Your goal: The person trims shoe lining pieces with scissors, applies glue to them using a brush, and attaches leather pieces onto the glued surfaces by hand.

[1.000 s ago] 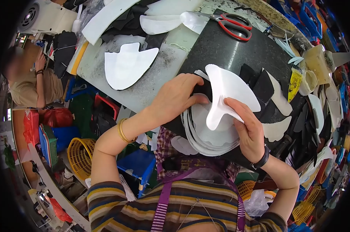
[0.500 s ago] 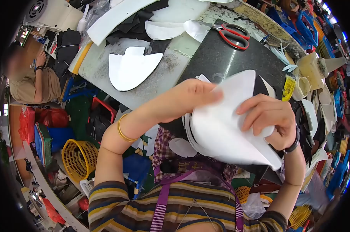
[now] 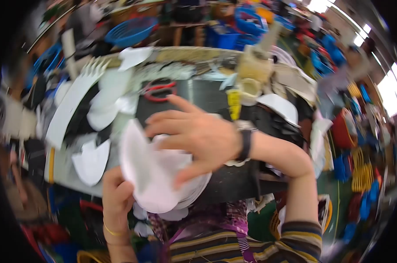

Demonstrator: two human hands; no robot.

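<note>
Two hands work at the near side of the table (image 3: 115,175), and its near edge passes beside the left fingers, so that the left wrist is already outside it. To the right of the stack (image 3: 202,187), below the right wrist, the dark surface of the black board (image 3: 233,182) shows, and here is the widest room for moving. Beyond the right fingertips the room is narrower: the red-handled scissors (image 3: 160,91) lie near the raised forefinger, and to the right of them stand a yellow packet (image 3: 234,105) and a pale cup (image 3: 250,90). To the left of the left fingers, a flat white cutout (image 3: 91,162) lies well apart.

Compared with half a second ago, the view is turned to the right, and the white piece (image 3: 152,188) is now to the left side of the stack instead of over its middle. The right fingers, which were gripping its other end, are now opened; the flat cutout stays on the table.

The left hand (image 3: 116,193) pinches the piece at its outer edge, with thumb and fingers bent. The right hand (image 3: 202,140) has its fingers spread above it; because of blur I cannot tell whether they touch. The piece is white and smooth, bent into a hollow, with one narrow tip upward and a rounded end toward the body.
</note>
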